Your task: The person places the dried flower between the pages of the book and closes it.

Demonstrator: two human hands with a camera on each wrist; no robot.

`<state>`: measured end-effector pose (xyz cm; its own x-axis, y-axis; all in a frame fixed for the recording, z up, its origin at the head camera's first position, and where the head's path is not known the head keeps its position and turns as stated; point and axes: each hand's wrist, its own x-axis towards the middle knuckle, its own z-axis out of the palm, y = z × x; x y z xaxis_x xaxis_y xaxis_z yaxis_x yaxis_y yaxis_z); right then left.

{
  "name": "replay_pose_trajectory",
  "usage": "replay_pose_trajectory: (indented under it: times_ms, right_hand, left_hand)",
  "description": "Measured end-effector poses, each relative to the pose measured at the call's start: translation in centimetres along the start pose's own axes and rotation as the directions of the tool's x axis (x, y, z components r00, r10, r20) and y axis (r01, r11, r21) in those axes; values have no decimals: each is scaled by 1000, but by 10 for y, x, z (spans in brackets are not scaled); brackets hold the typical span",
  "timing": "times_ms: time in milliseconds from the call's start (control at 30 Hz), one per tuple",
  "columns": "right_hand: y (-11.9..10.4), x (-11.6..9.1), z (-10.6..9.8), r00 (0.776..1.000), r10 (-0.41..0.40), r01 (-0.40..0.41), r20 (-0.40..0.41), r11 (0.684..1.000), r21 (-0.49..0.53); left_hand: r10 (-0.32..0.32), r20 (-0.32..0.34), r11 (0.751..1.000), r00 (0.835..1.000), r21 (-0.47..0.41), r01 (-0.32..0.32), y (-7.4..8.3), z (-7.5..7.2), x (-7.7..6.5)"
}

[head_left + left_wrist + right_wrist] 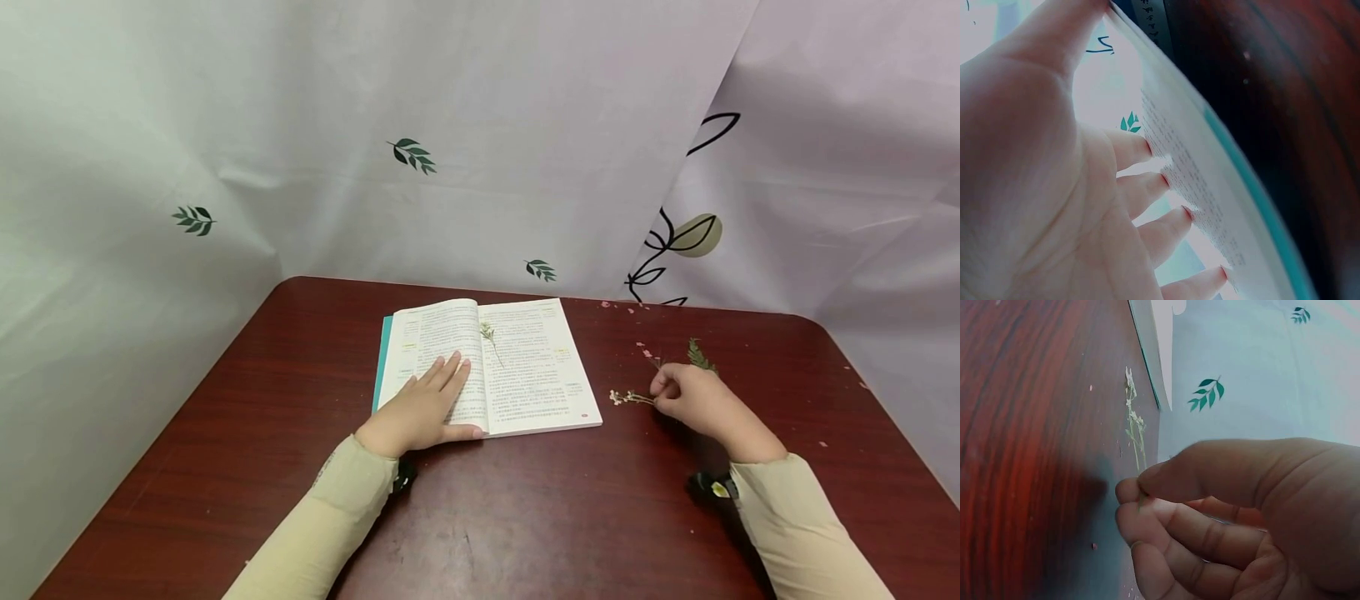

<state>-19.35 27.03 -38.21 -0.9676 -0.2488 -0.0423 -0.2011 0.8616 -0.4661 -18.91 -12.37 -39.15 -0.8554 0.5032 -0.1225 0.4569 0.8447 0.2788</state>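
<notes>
An open book (525,392) with printed pages and a teal cover lies on the dark red table. My left hand (423,408) rests on its left page with fingers straight and spread, the thumb along the bottom edge. Near the fold, a thin dried flower sprig (488,333) lies on the right page. To the right of the book, my right hand (693,404) pinches the stem of a small white flower sprig (1134,419) between thumb and forefinger. The blossoms point toward the book, close over the table.
Beyond the right hand lies a green fern-like leaf (699,356), partly hidden by the hand. Small pink petals (643,350) are scattered on the table (225,433) right of the book. A pale curtain (465,208) with leaf prints hangs behind the table.
</notes>
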Motion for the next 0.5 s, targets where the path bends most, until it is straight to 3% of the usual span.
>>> replay_pose_trajectory:
  times_ms: [267,500]
  right_hand:
    - [-1,1,0,999,31,-32,16,994,104]
    - [2,4,2,999,51,-50,4,957,286]
  left_hand:
    - [3,-2,1000,1000,1,-3,0,0,0]
    - [1,6,1000,1000,3,-1,0,-1,1]
